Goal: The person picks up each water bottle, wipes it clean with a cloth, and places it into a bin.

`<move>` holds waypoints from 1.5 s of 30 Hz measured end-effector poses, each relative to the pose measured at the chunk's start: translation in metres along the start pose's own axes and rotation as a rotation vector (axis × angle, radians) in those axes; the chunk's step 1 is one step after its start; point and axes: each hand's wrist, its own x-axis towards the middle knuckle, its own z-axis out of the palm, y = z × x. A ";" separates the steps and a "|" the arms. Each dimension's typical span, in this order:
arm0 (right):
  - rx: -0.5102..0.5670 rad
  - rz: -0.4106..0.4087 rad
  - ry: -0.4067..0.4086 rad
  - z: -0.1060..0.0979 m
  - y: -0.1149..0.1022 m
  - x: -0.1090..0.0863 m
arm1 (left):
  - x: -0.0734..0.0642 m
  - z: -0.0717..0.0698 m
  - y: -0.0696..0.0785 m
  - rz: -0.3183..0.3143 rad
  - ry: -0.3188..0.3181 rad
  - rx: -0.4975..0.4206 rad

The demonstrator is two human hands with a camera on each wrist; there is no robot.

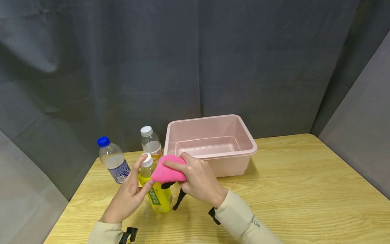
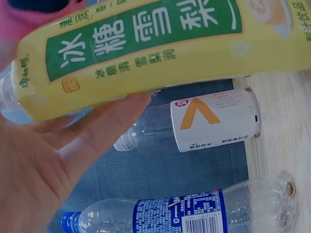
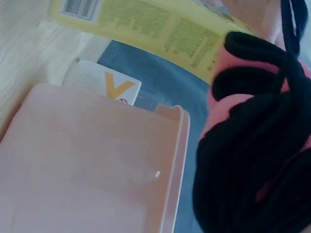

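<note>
In the head view my left hand [image 1: 129, 193] is at the upper part of a yellow-labelled drink bottle [image 1: 161, 200] with a white cap. One finger lies by the cap, and the thumb crosses in front of the shoulder, close to a soft pink and black item [image 1: 169, 169]. My right hand [image 1: 199, 178] grips this item, whose black strap [image 1: 179, 198] hangs down. Black folds [image 3: 248, 136] fill the right side of the right wrist view. In the left wrist view, fingers [image 2: 114, 114] of the left hand lie along the yellow bottle [image 2: 146, 53].
A clear bottle with a white cap [image 1: 147, 131] stands behind the yellow one. Another, blue-capped bottle [image 1: 114, 159] is at the left. Just right of them sits a pale pink plastic tub [image 1: 231, 166] on the wooden table [image 1: 304, 189]. Grey curtains [image 1: 195, 67] surround the table.
</note>
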 end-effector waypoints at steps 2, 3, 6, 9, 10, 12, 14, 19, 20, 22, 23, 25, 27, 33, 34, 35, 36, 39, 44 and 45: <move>0.057 -0.001 0.061 -0.001 0.000 0.003 | 0.000 0.000 0.000 -0.021 -0.009 -0.014; 0.088 -0.005 0.084 -0.001 0.000 0.004 | 0.000 0.000 0.001 -0.033 -0.014 -0.026; 0.153 -0.025 0.122 -0.001 -0.001 0.007 | 0.000 0.001 0.001 -0.042 -0.019 -0.044; 0.172 -0.048 0.129 -0.001 -0.002 0.009 | 0.001 0.001 0.000 -0.044 -0.021 -0.049; 0.170 -0.053 0.127 -0.001 -0.002 0.009 | 0.001 0.001 0.000 -0.043 -0.022 -0.049; 0.159 -0.058 0.121 -0.001 -0.002 0.009 | 0.001 0.001 0.000 -0.037 -0.022 -0.051; 0.141 -0.059 0.110 0.000 -0.002 0.008 | 0.001 0.001 -0.001 -0.021 -0.017 -0.040; 0.077 -0.058 0.051 0.002 0.000 0.003 | 0.001 0.001 -0.002 0.026 0.009 0.004; 0.064 -0.059 0.037 0.002 0.001 0.002 | 0.001 0.001 -0.002 0.029 0.013 0.008; 0.049 -0.057 0.014 0.002 0.003 0.001 | 0.001 0.001 -0.002 0.030 0.017 0.012; 0.041 -0.057 0.003 0.002 0.004 0.000 | 0.001 0.001 -0.002 0.029 0.018 0.011; 0.030 -0.059 -0.021 0.002 0.006 -0.001 | 0.001 0.001 -0.002 0.023 0.020 0.012; 0.026 -0.060 -0.044 0.002 0.008 -0.002 | 0.001 0.001 -0.002 0.018 0.021 0.013; 0.027 -0.080 -0.091 0.006 0.011 -0.010 | 0.000 -0.001 -0.002 -0.006 0.018 0.012; 0.025 -0.080 -0.106 0.007 0.012 -0.012 | 0.000 -0.001 -0.002 -0.008 0.018 0.012; 0.019 -0.079 -0.127 0.009 0.013 -0.014 | 0.000 -0.001 -0.002 -0.008 0.019 0.012; 0.010 -0.076 -0.155 0.010 0.014 -0.016 | -0.001 -0.001 -0.002 -0.008 0.020 0.013; -0.031 -0.074 -0.255 0.015 0.016 -0.021 | -0.001 -0.002 -0.002 -0.009 0.022 0.014; -0.090 -0.076 -0.396 0.022 0.019 -0.028 | 0.000 0.000 -0.001 -0.015 0.014 0.009; -0.109 -0.081 -0.427 0.023 0.020 -0.030 | 0.000 0.001 -0.001 -0.014 0.011 0.010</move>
